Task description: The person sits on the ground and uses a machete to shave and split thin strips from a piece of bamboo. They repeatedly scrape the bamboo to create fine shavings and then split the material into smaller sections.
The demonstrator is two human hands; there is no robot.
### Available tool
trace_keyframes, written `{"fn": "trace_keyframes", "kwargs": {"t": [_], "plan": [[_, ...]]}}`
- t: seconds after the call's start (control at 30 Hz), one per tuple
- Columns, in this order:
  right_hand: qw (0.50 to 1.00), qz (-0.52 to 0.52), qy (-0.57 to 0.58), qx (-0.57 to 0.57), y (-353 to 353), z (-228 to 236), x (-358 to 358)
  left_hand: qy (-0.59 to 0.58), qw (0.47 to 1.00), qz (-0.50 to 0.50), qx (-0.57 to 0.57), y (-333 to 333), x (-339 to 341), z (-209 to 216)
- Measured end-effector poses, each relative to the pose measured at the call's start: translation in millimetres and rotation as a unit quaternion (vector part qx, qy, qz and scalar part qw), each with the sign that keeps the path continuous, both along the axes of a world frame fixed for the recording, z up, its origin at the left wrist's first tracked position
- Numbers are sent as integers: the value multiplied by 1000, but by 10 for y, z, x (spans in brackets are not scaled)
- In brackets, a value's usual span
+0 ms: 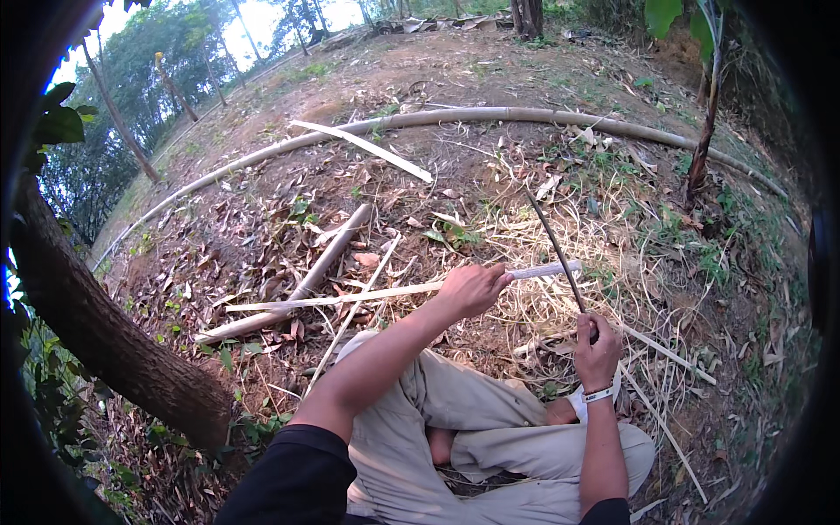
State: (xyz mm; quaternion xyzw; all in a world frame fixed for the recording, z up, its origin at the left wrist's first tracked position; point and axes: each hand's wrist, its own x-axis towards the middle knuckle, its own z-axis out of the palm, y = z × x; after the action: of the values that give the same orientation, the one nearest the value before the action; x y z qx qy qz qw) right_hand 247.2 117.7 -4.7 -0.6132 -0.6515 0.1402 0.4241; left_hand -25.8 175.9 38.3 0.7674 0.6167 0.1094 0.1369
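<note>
Leafy ground (201, 236) underlies the pale strip (376, 294) my left hand (475, 289) grips; my right hand (598, 346) clasps a knife (549, 230) across it.

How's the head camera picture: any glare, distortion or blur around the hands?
All in the head view: parts of the sky at upper left are washed out; sunlight brightens the shavings around the blade; the long pole bows, perhaps partly from the fisheye; the rim falls to black; the left hand and right hand show no obvious blur.
</note>
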Motion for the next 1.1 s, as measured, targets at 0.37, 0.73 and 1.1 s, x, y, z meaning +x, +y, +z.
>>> {"fn": "trace_keyframes", "kwargs": {"t": [0.37,0.73,1.1], "plan": [[997,5,-80,-19,-128,-164,-400,-73,993,31,-89,-247,242,13],[990,-11,-113,-82,-99,-198,-469,-121,990,-54,-53,-390,256,-380],[989,11,-130,-72,-216,-219,-593,-70,988,-129,-40,-208,255,-190]]}}
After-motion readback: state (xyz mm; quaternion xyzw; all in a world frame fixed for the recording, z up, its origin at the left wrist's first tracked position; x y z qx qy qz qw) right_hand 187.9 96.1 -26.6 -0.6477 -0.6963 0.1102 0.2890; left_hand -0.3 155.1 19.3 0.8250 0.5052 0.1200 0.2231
